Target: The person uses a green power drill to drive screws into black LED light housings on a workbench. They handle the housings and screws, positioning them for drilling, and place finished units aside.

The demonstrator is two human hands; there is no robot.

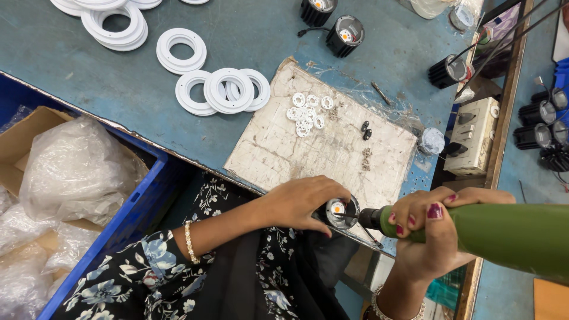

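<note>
Left hand (299,204) wrapped around lamp (339,211) at board (320,142) edge. Right hand (435,228) gripping green driver (504,234), tip in the lamp. White rings (222,90) on surface (118,77).

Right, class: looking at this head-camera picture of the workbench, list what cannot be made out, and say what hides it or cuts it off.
- Body of the small round lamp: covered by the left hand.
- Driver tip where it meets the lamp: too small to tell.
- Rear of the green power screwdriver: cut off by the right edge; the right hand hides its grip.
- Contents of the plastic bags: blurred by crumpled film.
- White rings at top: cut off by the upper edge.
</note>
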